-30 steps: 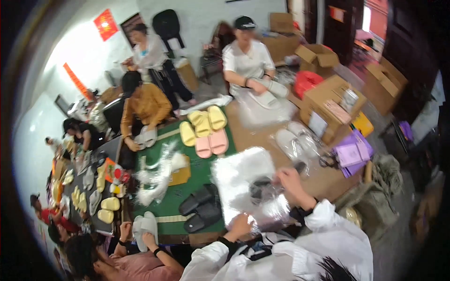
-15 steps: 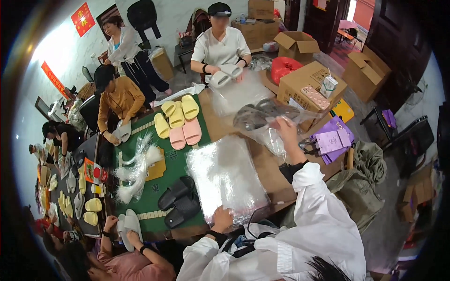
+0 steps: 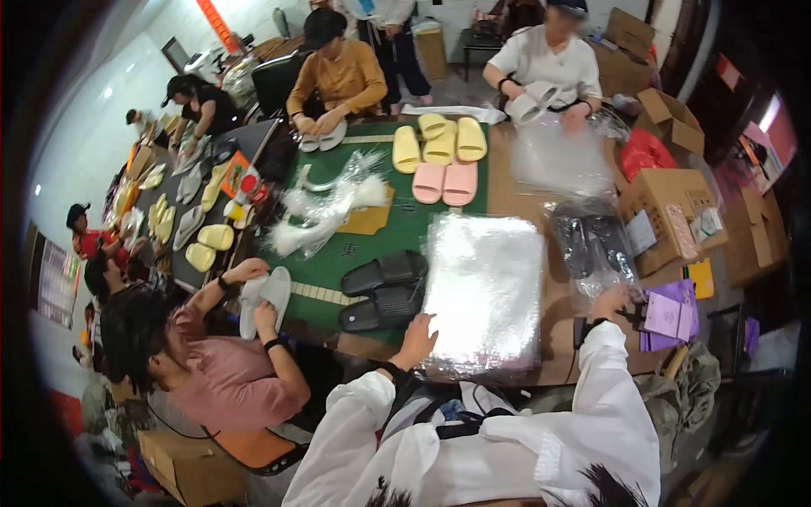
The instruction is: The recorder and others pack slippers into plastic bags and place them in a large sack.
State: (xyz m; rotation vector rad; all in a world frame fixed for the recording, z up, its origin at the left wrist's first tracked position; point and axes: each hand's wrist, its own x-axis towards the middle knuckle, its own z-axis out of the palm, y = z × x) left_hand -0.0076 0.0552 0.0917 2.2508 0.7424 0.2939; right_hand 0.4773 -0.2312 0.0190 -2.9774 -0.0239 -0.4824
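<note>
My left hand [image 3: 416, 340] rests with its fingers stretched out at the near left edge of a stack of clear plastic bags [image 3: 484, 287]. Just left of the stack lies a pair of black slide slippers [image 3: 384, 291], close to my fingertips. On the right, a clear bag with dark slippers in it [image 3: 594, 241] lies flat on the brown table top [image 3: 553, 321]. My right hand [image 3: 610, 302] is at its near end, closed on the plastic, its fingers slightly blurred.
Yellow slippers [image 3: 439, 144] and pink slippers [image 3: 445, 183] lie on the green mat [image 3: 321, 262], near crumpled clear plastic [image 3: 325, 203]. A cardboard box [image 3: 676, 215] and purple bags [image 3: 670, 317] are at right. Co-workers handle grey slippers [image 3: 263, 302] at left and across the table.
The bag with dark slippers, lifted by my right hand before, now lies on the table. My right hand has come down and nearer. The view has turned left.
</note>
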